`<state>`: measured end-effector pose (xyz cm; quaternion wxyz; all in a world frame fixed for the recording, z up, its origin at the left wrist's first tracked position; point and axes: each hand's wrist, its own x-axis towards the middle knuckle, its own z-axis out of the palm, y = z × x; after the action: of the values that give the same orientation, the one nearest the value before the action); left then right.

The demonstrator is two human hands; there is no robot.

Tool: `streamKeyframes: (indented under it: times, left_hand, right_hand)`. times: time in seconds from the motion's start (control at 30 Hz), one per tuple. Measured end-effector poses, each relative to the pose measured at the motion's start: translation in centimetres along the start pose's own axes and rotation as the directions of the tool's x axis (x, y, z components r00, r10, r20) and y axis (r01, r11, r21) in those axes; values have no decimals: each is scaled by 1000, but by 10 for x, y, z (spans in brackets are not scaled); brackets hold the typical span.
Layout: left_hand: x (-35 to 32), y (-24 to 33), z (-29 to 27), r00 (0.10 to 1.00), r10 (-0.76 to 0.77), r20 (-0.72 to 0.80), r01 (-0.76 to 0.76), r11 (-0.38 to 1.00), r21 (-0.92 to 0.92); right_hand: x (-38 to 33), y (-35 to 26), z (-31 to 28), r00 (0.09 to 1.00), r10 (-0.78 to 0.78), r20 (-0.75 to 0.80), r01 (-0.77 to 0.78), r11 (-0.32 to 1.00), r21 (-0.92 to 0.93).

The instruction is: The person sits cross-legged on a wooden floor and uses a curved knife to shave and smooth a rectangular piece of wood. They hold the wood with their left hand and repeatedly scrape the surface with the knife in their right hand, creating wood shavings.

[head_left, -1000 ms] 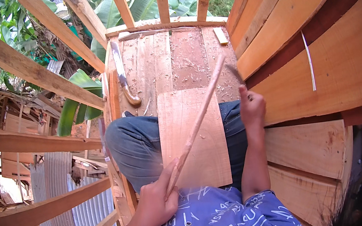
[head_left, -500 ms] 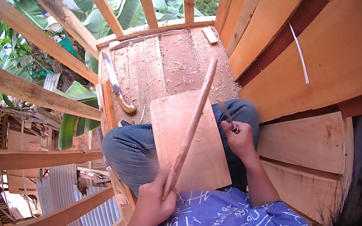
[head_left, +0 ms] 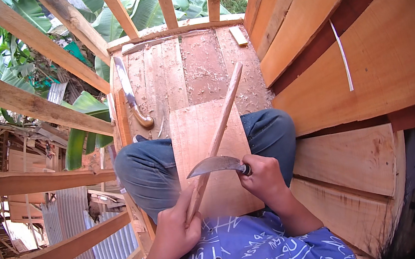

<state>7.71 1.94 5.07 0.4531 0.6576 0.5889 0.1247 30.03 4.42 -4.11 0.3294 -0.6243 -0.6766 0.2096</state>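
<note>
A long, roughly whittled wooden stick (head_left: 225,106) slants up and away across my lap, its near end gripped by my left hand (head_left: 178,225). In my right hand (head_left: 264,176) is a curved knife (head_left: 215,164) with a dark handle. Its blade lies crosswise over the stick, just beyond my left hand; whether the edge touches the wood I cannot tell. Beneath both rests a flat wooden board (head_left: 191,132), laid over my thighs between my bent knees.
A large machete (head_left: 128,93) with a brown handle lies along the left side of the plank floor (head_left: 201,71), among scattered shavings. Another long blade (head_left: 161,41) lies by the far rail. A small yellowish block (head_left: 238,36) sits far right. Slatted railings and plank walls enclose me.
My right hand has swung the knife leftward from above my right knee to across the stick. The stick's far end has shifted slightly left.
</note>
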Motion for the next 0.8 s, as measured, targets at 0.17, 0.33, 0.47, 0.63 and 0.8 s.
streamKeyframes:
  times: [0.17, 0.33, 0.47, 0.63, 0.8]
  left_hand:
    - [0, -2, 3, 999, 35, -33, -33, 998, 47]
    - [0, -5, 9, 996, 75, -52, -70, 994, 79]
    - [1, -2, 8, 996, 80, -45, -75, 993, 96]
    - [3, 2, 6, 997, 67, -43, -63, 995, 82]
    - [-6, -7, 10, 998, 58, 9, -59, 994, 97]
  right_hand:
    - [4, -6, -16, 993, 81, 82, -63, 977, -202]
    - [15, 4, -25, 996, 78, 54, -57, 947, -317]
    - [24, 5, -30, 999, 52, 15, -43, 930, -366]
    - [34, 4, -32, 996, 87, 7, -78, 925, -373]
    - [57, 56, -60, 890, 405, -211, -456, 803, -383]
